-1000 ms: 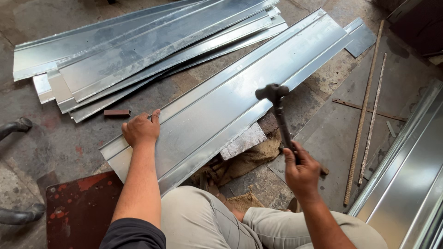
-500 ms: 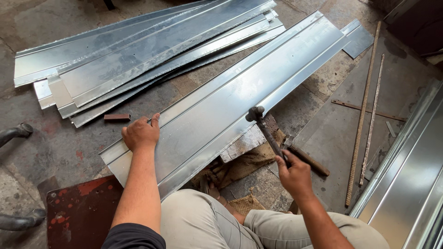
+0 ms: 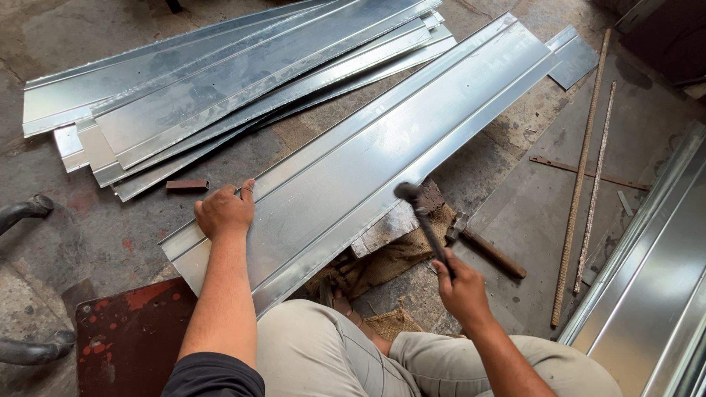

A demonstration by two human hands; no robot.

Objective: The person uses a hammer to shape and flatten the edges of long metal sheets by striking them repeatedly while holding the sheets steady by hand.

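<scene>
At the far left, two dark pipe ends (image 3: pixel 26 209) poke in over the concrete floor (image 3: pixel 95 235), and a rust-red metal plate (image 3: pixel 129 331) lies by your left knee. Above them a stack of bent metal sheets (image 3: pixel 220 81) fans out on the floor, with a small brown block (image 3: pixel 187 185) just beside its lower edge.

Your left hand (image 3: pixel 224 212) rests knuckles-up on the near end of the long metal sheet (image 3: pixel 382 154), fingers curled together and pressing down, most likely to pin the sheet so that it does not jump or slide. The sheet runs diagonally away from you towards the upper right, its near part across your lap side and its folded lower edge lying over a metal block (image 3: pixel 386 229) that sits on brown sacking (image 3: pixel 382 261); the block seems to serve as an anvil under the fold.

Your right hand (image 3: pixel 460 283) is clamped around the handle of a hammer (image 3: pixel 423 217), whose head is just above that folded edge over the block. A second hammer (image 3: pixel 485 246) lies on the floor just right of it. Further right, two long thin rods (image 3: pixel 588 176) lie side by side, and more bright sheets (image 3: pixel 654 279) fill the right edge.
</scene>
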